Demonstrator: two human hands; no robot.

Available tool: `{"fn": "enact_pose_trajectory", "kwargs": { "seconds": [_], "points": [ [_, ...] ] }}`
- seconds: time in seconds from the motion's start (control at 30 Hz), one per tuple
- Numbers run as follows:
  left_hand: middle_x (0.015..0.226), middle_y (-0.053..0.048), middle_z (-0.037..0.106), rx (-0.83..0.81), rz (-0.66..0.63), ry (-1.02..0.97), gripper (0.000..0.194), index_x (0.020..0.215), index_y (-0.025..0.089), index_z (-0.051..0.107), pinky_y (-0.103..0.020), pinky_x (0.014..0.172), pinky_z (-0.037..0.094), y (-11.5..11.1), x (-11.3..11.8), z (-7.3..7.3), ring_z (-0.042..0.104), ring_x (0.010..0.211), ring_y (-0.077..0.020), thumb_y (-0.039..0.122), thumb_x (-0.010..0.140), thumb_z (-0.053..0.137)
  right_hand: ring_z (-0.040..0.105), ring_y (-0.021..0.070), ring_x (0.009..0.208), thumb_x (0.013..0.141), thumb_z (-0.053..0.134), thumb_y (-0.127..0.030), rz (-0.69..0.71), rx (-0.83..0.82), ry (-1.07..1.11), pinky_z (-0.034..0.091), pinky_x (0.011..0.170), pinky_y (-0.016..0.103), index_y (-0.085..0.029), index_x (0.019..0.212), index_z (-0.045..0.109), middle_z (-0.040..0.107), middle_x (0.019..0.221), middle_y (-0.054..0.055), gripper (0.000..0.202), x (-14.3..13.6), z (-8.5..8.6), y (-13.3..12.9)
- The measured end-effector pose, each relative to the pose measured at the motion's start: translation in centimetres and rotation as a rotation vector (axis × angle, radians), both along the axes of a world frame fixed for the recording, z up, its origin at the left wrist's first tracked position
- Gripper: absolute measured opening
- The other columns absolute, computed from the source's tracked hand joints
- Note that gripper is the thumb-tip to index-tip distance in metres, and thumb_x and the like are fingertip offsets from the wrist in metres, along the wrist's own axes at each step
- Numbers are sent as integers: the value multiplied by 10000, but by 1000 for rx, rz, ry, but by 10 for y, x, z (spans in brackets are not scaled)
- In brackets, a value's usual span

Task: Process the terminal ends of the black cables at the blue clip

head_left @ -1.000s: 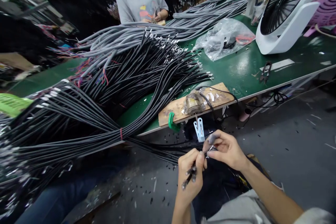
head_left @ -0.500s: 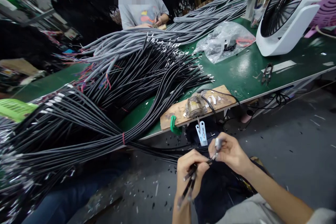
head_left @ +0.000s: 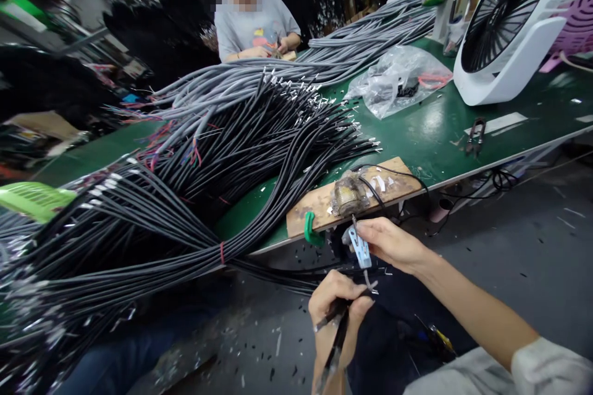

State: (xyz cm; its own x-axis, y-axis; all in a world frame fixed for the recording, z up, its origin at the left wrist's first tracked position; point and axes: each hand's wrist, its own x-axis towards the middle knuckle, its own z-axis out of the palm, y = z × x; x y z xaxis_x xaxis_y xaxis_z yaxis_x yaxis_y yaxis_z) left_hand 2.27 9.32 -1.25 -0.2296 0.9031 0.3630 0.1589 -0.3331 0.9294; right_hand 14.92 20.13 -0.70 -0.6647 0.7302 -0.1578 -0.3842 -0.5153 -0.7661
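Observation:
My left hand (head_left: 336,305) is closed around black cables (head_left: 337,342), which run down past my wrist. Stripped wire ends (head_left: 372,287) poke out above my left thumb, right under a light blue clothespin (head_left: 360,247). The fingers of my right hand (head_left: 393,244) are closed on the upper part of this clothespin. It hangs from the shaft of a small motor (head_left: 348,194), wrapped in clear material and fixed on a wooden board (head_left: 301,210). Whether the wire ends sit inside the clothespin's jaws, I cannot tell.
A green clamp (head_left: 311,228) grips the board at the table edge (head_left: 445,182). Bundles of black cables (head_left: 259,129) and grey cables (head_left: 217,83) cover the left. A plastic bag (head_left: 384,83), snips (head_left: 475,136) and a white fan (head_left: 504,43) are rightward. A person (head_left: 257,24) works opposite.
My right hand has moved up and left from the cable ends onto the clothespin. My left hand still holds the cables, with the wire ends now just below the clothespin. The view has shifted slightly.

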Motion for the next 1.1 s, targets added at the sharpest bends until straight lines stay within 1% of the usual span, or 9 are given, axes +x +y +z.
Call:
{"fn": "enact_pose_trajectory", "kwargs": {
  "seconds": [0.2,0.4,0.57,0.73,0.83,0.9,1.0,1.03,1.1],
  "points": [
    [621,4,597,-51,10,63,61,700,181,676,-209,528,427,9,-2,0,554,557,-124,185,746,716,521,96,553,662,811,-460,-90,-168,211,410,516,201,-106,726,707,618,636,27,374,-16,-13,-9],
    [596,1,580,-145,-57,109,115,674,166,681,-211,518,393,10,-3,4,520,537,-117,195,786,671,534,112,607,770,695,-533,68,-238,317,417,552,207,-101,731,697,622,675,55,433,-12,-24,-15],
    [616,8,595,-116,-63,74,71,713,180,684,-195,503,384,10,-3,2,523,539,-106,163,781,672,508,98,605,799,678,-511,-24,-258,310,371,530,189,-119,838,712,636,733,59,396,9,-45,-16],
    [620,7,604,-93,-71,59,60,725,185,686,-200,517,395,6,-3,2,533,552,-109,152,774,678,466,104,599,812,685,-460,-131,-130,155,365,538,219,-124,953,705,636,775,79,365,42,-56,-20],
    [624,-1,622,-70,-95,42,48,746,188,705,-206,526,417,1,-4,1,559,561,-117,148,765,688,447,113,586,814,679,-453,-236,9,14,354,529,240,-136,882,697,589,716,49,324,59,-52,-28],
    [649,-16,655,-60,-145,33,65,780,195,722,-220,555,450,-1,-5,1,595,588,-132,152,778,673,461,124,597,843,659,-392,-326,180,-107,358,539,255,-157,814,671,556,693,27,237,65,-42,-37],
    [696,-46,687,-98,-177,73,73,791,184,731,-234,588,474,-1,-5,2,627,639,-154,166,791,660,494,155,672,851,660,-242,-410,626,-290,388,608,291,-182,791,647,559,702,17,86,62,-18,-56],
    [693,-49,682,-128,-175,101,55,770,174,728,-226,571,464,-1,-5,2,618,627,-150,173,781,674,502,171,714,830,682,-206,-402,802,-354,398,651,314,-183,815,650,582,725,25,42,58,-10,-62],
    [659,-42,649,-178,-176,147,59,715,155,709,-210,518,419,-1,-4,2,576,577,-134,205,741,725,500,201,781,793,717,-168,-337,1089,-481,399,728,365,-169,882,653,623,786,49,110,45,3,-73]
  ]
}}
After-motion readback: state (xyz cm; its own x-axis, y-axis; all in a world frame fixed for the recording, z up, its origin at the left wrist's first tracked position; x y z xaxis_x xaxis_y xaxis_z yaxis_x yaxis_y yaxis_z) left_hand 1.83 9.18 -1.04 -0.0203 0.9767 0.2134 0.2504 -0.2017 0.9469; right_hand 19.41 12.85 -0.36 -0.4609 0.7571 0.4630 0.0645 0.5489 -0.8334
